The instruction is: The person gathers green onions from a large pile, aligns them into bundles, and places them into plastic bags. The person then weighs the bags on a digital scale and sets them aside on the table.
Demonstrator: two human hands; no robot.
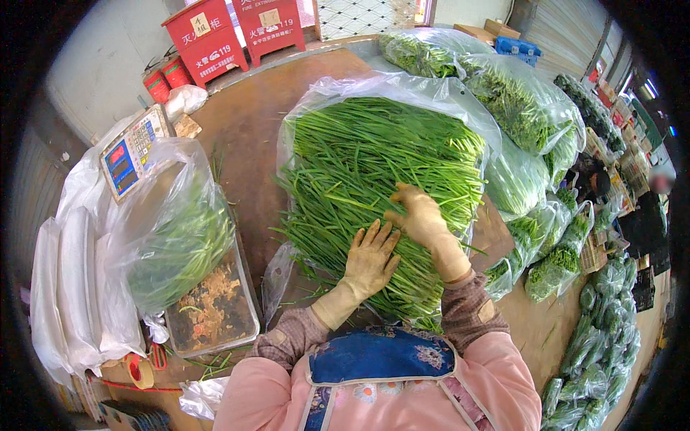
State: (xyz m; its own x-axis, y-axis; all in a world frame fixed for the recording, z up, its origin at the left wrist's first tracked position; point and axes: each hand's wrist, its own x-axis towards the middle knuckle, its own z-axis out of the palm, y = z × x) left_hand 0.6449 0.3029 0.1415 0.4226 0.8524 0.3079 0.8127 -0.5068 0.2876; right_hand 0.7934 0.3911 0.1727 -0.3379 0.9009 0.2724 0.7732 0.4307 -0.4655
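Observation:
A large heap of green leafy stalks, probably garlic chives, lies before me on an opened clear plastic bag. My left hand, in a soiled tan rubber glove, rests palm down on the near part of the heap with its fingers spread. Just to its right, my right hand, gloved alike, is over the leaves with fingers half curled. Its thumb stands apart from the index finger, and I see no stalk gripped between them. The undersides of both hands are hidden. Pale stalk ends face right.
At left, a filled clear bag stands on a scale pan beside its display. Tape lies near the table edge. Bagged greens line the right side. Red fire-extinguisher cabinets stand behind; a person is far right.

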